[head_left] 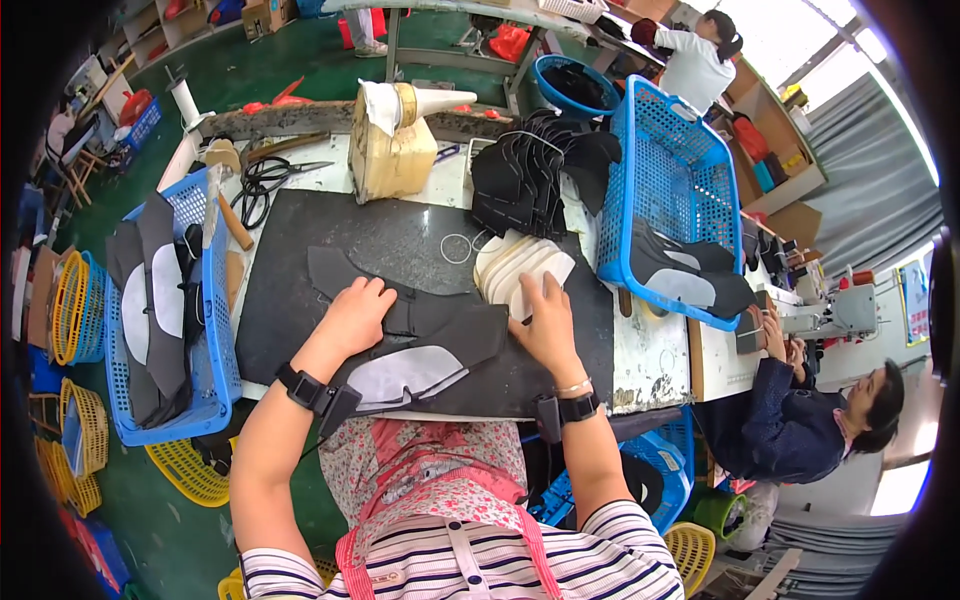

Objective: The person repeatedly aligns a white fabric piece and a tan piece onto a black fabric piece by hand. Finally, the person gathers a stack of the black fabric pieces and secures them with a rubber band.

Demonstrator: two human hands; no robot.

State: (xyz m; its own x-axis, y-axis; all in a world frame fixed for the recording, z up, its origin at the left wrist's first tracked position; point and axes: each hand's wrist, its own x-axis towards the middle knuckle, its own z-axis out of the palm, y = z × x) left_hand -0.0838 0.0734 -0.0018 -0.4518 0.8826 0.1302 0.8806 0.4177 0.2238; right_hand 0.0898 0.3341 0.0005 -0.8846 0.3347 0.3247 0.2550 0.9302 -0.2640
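My left hand point(352, 318) lies flat, fingers together, on a dark cut fabric piece point(440, 330) spread on the black mat point(390, 240). A pale grey lining patch point(405, 373) sits on the near part of that piece. My right hand point(545, 325) presses down at the edge of a fanned stack of cream-white cut pieces point(515, 262), its fingertips on the top one. A stack of black cut pieces point(530, 180) lies just beyond the white ones. Both wrists carry dark bands.
A blue basket point(665, 190) with dark pieces stands tilted at the right, another blue basket point(215, 330) with black and grey pieces at the left. Scissors point(262, 180), a wooden-handled tool point(232, 215) and a cream block point(390, 150) lie at the back. A seated person point(800, 410) works at right.
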